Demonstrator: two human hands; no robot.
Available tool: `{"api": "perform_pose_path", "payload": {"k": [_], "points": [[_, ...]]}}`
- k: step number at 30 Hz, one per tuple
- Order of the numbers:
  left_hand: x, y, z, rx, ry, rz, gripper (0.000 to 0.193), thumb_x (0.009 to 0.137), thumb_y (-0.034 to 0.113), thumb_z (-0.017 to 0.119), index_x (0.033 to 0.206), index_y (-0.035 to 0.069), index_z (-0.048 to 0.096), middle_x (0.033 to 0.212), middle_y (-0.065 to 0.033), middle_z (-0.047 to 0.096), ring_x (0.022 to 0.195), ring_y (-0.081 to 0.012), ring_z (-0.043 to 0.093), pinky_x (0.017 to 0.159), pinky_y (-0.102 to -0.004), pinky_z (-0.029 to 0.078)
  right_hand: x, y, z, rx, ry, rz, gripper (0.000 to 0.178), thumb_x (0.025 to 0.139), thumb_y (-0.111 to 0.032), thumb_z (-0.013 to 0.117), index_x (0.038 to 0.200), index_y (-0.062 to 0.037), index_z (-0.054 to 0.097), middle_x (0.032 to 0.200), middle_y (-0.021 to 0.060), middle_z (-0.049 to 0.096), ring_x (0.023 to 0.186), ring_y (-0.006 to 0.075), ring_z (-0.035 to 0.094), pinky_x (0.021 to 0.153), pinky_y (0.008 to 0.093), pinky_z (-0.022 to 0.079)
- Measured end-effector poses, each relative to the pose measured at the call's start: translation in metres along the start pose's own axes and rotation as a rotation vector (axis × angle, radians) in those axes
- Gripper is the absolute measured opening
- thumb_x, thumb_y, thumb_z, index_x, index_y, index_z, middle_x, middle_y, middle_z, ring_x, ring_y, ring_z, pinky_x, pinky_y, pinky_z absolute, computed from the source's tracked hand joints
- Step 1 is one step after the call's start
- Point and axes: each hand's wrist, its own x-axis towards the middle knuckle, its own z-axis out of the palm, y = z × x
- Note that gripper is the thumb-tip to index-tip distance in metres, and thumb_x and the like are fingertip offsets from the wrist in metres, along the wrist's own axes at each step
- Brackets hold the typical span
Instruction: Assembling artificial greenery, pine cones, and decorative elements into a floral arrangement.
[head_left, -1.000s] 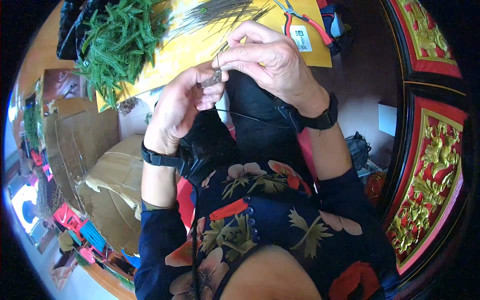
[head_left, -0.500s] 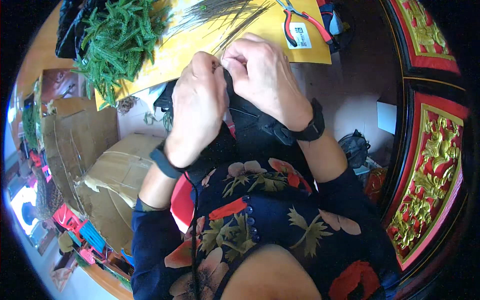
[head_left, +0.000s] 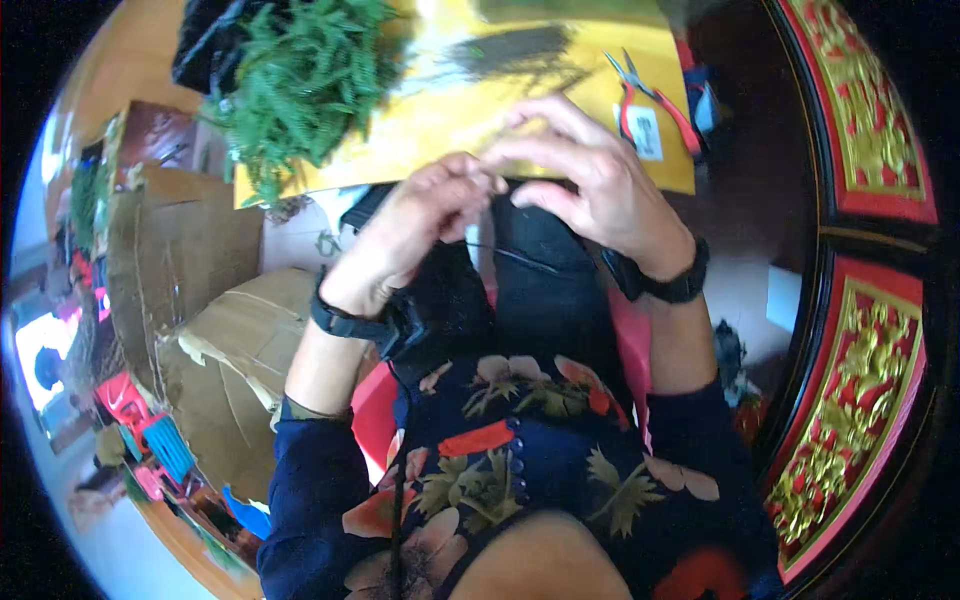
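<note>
My left hand (head_left: 435, 208) is closed, thumb and fingers pinched together above my lap. A thin dark wire (head_left: 510, 257) runs out from under it across my black trousers and appears to be held in it. Close beside it, my right hand (head_left: 600, 180) has its fingers stretched towards the left fingertips and its thumb apart; nothing shows in it. Ahead of both hands lies a yellow board (head_left: 405, 150). On it are a heap of green artificial fir sprigs (head_left: 300, 100), a bundle of thin dark wires (head_left: 515, 50) and red-handled pliers (head_left: 640, 88).
Large brown cardboard pieces (head_left: 240, 325) stand to my left. Carved red and gold panels (head_left: 850, 420) line the right side. A black bag (head_left: 215, 45) sits behind the sprigs. Under me is a red seat (head_left: 375, 420). Blue and pink plastic stools (head_left: 168, 447) stand at far left.
The right hand has opened and spread its fingers, drawing away from the left fingertips. Both hands sit slightly lower in view, and the whole scene has shifted right and down.
</note>
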Motion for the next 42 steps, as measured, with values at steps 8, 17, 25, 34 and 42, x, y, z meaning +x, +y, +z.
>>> {"api": "perform_pose_path", "payload": {"k": [8, 17, 25, 34, 42], "points": [[-0.01, 0.001, -0.004, -0.209, -0.115, -0.056, 0.021, 0.092, 0.02, 0.049, 0.101, 0.002, 0.054, 0.069, 0.0061, 0.041, 0.056, -0.0025, 0.035, 0.048, -0.0158, 0.027, 0.003, -0.007, 0.004, -0.123, 0.004, -0.052, 0.024, 0.067, -0.004, 0.069, 0.089, -0.0099, 0.067, 0.101, 0.0079, 0.06, 0.079, 0.021, 0.06, 0.068, 0.0321, 0.045], [-0.011, -0.005, -0.004, -0.407, -0.198, -0.223, 0.023, 0.093, 0.021, 0.049, 0.1, 0.0, 0.053, 0.069, 0.0064, 0.041, 0.057, -0.0024, 0.035, 0.048, -0.0159, 0.029, 0.002, -0.011, 0.003, -0.1, -0.019, -0.089, 0.014, 0.066, -0.005, 0.069, 0.08, -0.0104, 0.067, 0.092, 0.0046, 0.062, 0.073, 0.0192, 0.058, 0.063, 0.0307, 0.041], [-0.003, -0.028, 0.016, 0.178, 0.057, 0.201, 0.015, 0.09, 0.015, 0.052, 0.089, 0.001, 0.048, 0.068, -0.0046, 0.049, 0.06, -0.0178, 0.05, 0.052, -0.0277, 0.04, -0.004, -0.02, 0.017, -0.061, 0.048, 0.118, 0.005, 0.071, -0.001, 0.065, 0.075, -0.004, 0.062, 0.084, 0.0065, 0.06, 0.071, 0.0201, 0.056, 0.065, 0.0301, 0.042], [-0.006, -0.023, 0.034, 0.782, 0.478, 0.515, 0.017, 0.088, 0.01, 0.052, 0.096, -0.002, 0.041, 0.078, -0.0225, 0.055, 0.075, -0.0411, 0.055, 0.064, -0.0419, 0.045, -0.024, -0.019, 0.057, 1.1, 0.404, 0.911, 0.011, 0.087, -0.011, 0.059, 0.094, -0.0028, 0.058, 0.076, -0.0029, 0.056, 0.064, 0.0048, 0.047, 0.058, 0.0193, 0.037], [-0.02, -0.011, 0.028, 0.714, 0.522, 0.506, 0.023, 0.086, 0.013, 0.057, 0.096, -0.001, 0.042, 0.076, -0.0178, 0.054, 0.067, -0.0318, 0.056, 0.061, -0.0383, 0.045, -0.032, -0.016, 0.068, 1.421, 0.399, 0.842, 0.01, 0.092, -0.011, 0.051, 0.099, -0.0072, 0.056, 0.088, 0.0008, 0.058, 0.065, 0.0052, 0.049, 0.06, 0.0197, 0.039]]}}
